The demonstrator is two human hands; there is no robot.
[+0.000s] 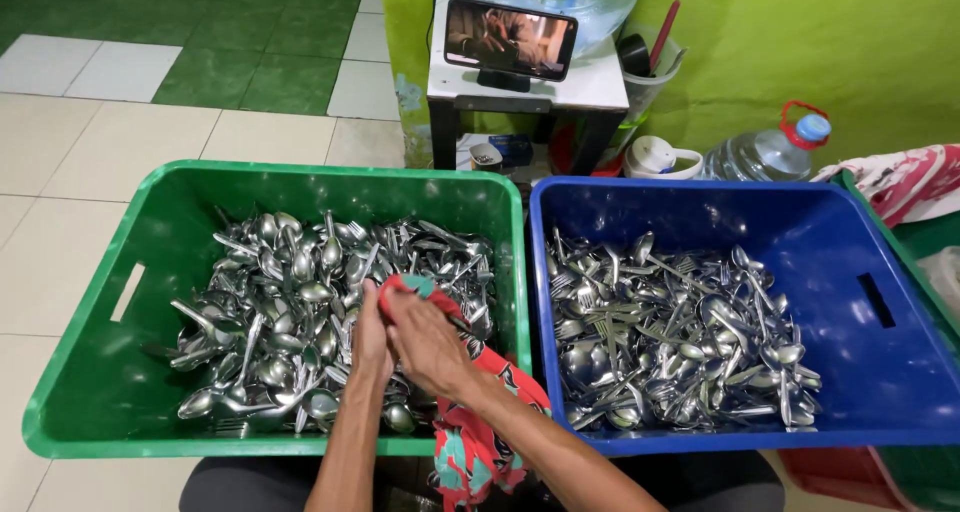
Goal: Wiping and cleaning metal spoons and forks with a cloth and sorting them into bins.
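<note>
Both of my hands are over the green crate (150, 222), which holds a heap of steel spoons and forks (290, 292). My left hand (372, 337) and my right hand (425, 340) are pressed together around a red and teal patterned cloth (470, 442). The cloth wraps something between my palms; what is inside is hidden. Its loose end hangs down over the crate's near rim. To the right stands a blue crate (860, 272) with another pile of spoons and forks (670, 337).
Behind the crates stands a small white table (590, 82) carrying a phone (510, 39) on a stand and a big water jug. A lidded white container (655, 159) and a clear water bottle (765, 154) sit by the green wall. Tiled floor lies to the left.
</note>
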